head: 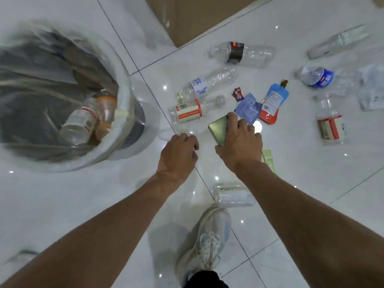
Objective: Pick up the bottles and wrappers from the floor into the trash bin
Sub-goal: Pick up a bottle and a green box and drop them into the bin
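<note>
My right hand (241, 142) grips a flat silver-green wrapper (219, 127) just above the white floor. To its left, my left hand (178, 154) is curled shut with nothing visible in it. The trash bin (122, 100), lined with a clear bag, stands at the left with two bottles (83, 121) inside. Several clear plastic bottles lie ahead: one with a red-and-white label (188, 111), one with a blue-printed label (205, 85), one with a black label (239, 53). A blue wrapper (247, 108), a small red candy wrapper (238, 94) and a blue-orange pouch (272, 104) lie beside my right hand.
More bottles lie at the right: a blue-labelled one (318, 77), a red-labelled one (330, 125), a clear one (336, 42). A clear bottle (232, 195) and a green wrapper (269, 160) lie under my right arm. My shoe (207, 242) is below. A cardboard sheet (197, 15) lies at the top.
</note>
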`<action>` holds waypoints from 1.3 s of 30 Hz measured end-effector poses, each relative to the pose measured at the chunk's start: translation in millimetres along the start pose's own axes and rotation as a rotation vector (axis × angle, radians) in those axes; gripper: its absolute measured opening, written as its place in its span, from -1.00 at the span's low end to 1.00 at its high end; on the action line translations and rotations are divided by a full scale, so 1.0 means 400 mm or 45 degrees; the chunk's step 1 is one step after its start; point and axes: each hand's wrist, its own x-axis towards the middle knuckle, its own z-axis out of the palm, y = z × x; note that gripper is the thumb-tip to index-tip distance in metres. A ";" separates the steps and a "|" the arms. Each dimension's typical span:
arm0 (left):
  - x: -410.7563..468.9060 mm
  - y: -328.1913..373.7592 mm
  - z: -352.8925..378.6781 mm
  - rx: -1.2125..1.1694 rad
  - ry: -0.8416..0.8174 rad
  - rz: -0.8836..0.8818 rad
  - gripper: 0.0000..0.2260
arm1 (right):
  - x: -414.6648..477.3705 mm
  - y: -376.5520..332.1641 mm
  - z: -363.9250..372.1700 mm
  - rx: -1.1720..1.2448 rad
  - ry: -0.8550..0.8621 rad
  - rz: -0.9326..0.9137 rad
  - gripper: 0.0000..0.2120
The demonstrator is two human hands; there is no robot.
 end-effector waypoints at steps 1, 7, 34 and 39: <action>-0.011 0.012 -0.038 0.010 0.037 0.058 -0.87 | -0.011 -0.020 -0.035 -0.009 0.018 -0.008 -0.21; -0.068 0.065 -0.266 0.020 0.177 0.186 -0.83 | -0.094 -0.145 -0.226 -0.040 0.128 -0.029 -0.26; -0.256 -0.421 -0.736 -0.179 0.309 -0.480 -0.84 | -0.196 -0.752 -0.293 0.005 0.101 -0.289 -0.39; -0.155 -0.422 -0.651 -0.127 0.126 -0.369 -0.78 | -0.137 -0.732 -0.236 0.012 0.110 -0.295 -0.36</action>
